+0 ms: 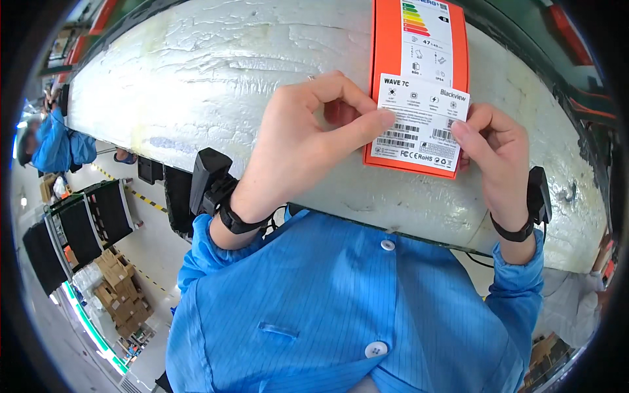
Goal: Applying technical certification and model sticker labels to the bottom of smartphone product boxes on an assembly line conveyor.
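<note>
An orange-red carton box [386, 56] lies on the work surface, slightly tilted, its top end cut off by the picture's upper edge. Across its lower half sits a white printed label [422, 108] with icons and barcodes, set a little askew, its upper right corner reaching past the box's side. My left hand [291, 134] pinches at the label's left edge, thumb on top. At the opposite edge, my right hand [496, 147] has its thumb on the label and its other fingers curled beside the box. A second label with coloured bars [426, 49] covers the upper part.
The pale, wrinkled film-covered work surface [196, 85] spans the view. To the left are a person in blue [56, 141], black conveyor-like panels [78, 226] and a pile of cardboard cartons [123, 291]. Another person's light grey clothing [570, 304] shows at the right.
</note>
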A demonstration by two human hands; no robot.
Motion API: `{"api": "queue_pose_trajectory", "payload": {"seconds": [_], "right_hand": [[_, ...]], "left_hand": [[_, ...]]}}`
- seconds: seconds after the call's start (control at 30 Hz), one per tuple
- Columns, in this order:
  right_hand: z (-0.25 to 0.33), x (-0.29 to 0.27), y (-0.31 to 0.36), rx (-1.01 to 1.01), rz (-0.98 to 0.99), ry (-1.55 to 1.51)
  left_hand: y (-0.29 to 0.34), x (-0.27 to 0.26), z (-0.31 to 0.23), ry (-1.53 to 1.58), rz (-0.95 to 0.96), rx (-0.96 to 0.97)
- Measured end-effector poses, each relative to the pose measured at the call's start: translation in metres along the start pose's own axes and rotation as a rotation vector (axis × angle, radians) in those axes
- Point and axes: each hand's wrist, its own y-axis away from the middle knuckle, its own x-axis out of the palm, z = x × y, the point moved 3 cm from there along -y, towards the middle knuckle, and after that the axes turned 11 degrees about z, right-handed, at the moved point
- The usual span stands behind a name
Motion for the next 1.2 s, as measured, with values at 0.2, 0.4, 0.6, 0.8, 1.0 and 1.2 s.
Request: {"api": "queue_pose_trajectory", "payload": {"seconds": [0.2,0.4,0.6,0.8,1.0,1.2], "right_hand": [[0.001,0.004,0.000,-0.024,-0.002,-0.027],[0.001,0.002,0.000,-0.063,0.004,-0.023],[0.003,0.002,0.000,-0.157,-0.022,0.126],[0.016,0.013,0.003,-0.231,-0.103,0.491],[0.023,-0.032,-0.008,-0.019,-0.459,0.983],[0.035,0.068,0.006,-0.397,0.004,1.243]], "left_hand": [[0.000,-0.002,0.001,-0.075,0.000,0.029],[0.000,-0.001,0.003,-0.036,0.000,0.032],[0.001,0.002,0.000,-0.248,-0.079,0.148],[0.003,0.003,-0.022,-0.998,-0.225,0.298],[-0.082,-0.043,-0.013,-0.643,-0.216,0.427],[-0.114,-0.042,-0.004,-0.261,0.071,0.302]]}}
